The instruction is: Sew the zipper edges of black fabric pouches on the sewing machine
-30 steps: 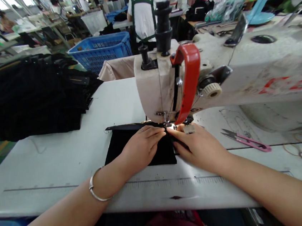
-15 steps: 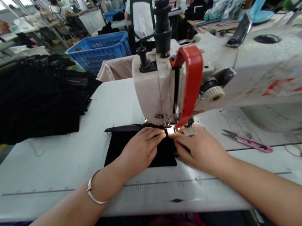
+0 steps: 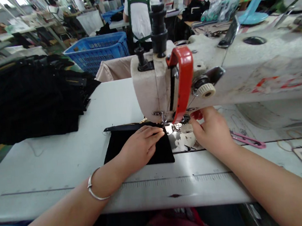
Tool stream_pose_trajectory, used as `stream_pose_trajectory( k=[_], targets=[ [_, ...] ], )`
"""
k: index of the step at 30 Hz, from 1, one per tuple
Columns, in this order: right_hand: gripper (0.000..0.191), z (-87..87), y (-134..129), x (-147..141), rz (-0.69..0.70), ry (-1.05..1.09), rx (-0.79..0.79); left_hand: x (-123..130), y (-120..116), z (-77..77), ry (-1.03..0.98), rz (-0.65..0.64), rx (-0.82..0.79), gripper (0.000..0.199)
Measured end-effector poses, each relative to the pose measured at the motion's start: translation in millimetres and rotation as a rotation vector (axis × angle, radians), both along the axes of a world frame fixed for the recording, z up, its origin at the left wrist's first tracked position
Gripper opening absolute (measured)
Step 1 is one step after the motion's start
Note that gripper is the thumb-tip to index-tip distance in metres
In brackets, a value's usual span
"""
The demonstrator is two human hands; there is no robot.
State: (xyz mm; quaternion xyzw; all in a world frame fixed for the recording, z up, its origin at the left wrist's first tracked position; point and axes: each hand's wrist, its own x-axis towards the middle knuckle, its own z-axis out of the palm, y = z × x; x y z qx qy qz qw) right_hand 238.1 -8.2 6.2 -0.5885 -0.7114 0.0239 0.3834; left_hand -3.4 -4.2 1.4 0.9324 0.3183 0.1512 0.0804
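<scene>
A black fabric piece (image 3: 160,153) with a zipper strip (image 3: 122,127) along its far edge lies flat under the head of the sewing machine (image 3: 148,88). My left hand (image 3: 141,146) rests on the fabric, palm down, fingers stretched toward the needle area. To the right of the needle, my right hand (image 3: 212,130) is at the machine's lower part, beside the presser foot; its fingertips are partly hidden behind the machine parts, and what they hold, if anything, cannot be made out. The metal plate (image 3: 181,142) shows between the hands.
Pink thread snips (image 3: 249,141) lie right of my right hand. A pile of black fabric pieces (image 3: 31,100) covers the left end of the table (image 3: 76,203). Behind stand a blue basket (image 3: 97,48) and a person in a white shirt (image 3: 140,13).
My right hand has left the fabric's right edge and moved right and farther back, beside the machine's lower parts. My left hand has stayed on the fabric. The view has shifted slightly.
</scene>
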Motion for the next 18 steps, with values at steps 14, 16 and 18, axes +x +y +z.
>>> stream_pose_trajectory(
  k=[14, 16, 18],
  targets=[
    [0.019, 5.1, -5.5, 30.2, 0.465, -0.227, -0.250, -1.9, -9.2, 10.5, 0.010, 0.016, -0.066, 0.056],
    [0.015, -2.0, -3.2, 18.0, 0.342, -0.273, -0.132, -4.4, -14.9, 14.4, 0.021, -0.019, -0.072, 0.074],
    [0.010, -4.9, -5.5, 9.3, 0.372, -0.291, -0.040, -7.3, -19.3, 17.6, 0.009, -0.043, -0.082, 0.059]
  ],
)
